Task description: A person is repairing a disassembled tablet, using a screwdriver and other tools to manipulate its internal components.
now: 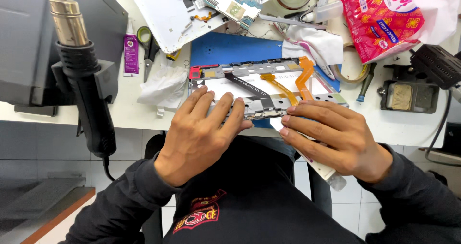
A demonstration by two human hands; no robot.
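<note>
With its back cover off and its insides bared, the opened tablet (pixel 266 88) lies at the middle of the frame on a blue mat (pixel 230 47) at the near edge of the white table (pixel 408 129). Both hands rest on its near side: the left hand (pixel 201 133) lies flat with fingers spread and pressing on the lower frame, and the right hand (pixel 331 136) grips the lower right corner, fingertips on the metal edge. Neither hand holds a tool.

By my reckoning the work is midway: the removed white back cover (pixel 165 18) sits at the upper left of the frame beside a loose circuit board (pixel 230 1), while the orange flex cables (pixel 300 78) and a black ribbon cable (pixel 242 83) are yet in place across the tablet. A hot-air gun (pixel 79 61) hangs at the left, and a pink packet (pixel 379 16) lies at the upper right.
</note>
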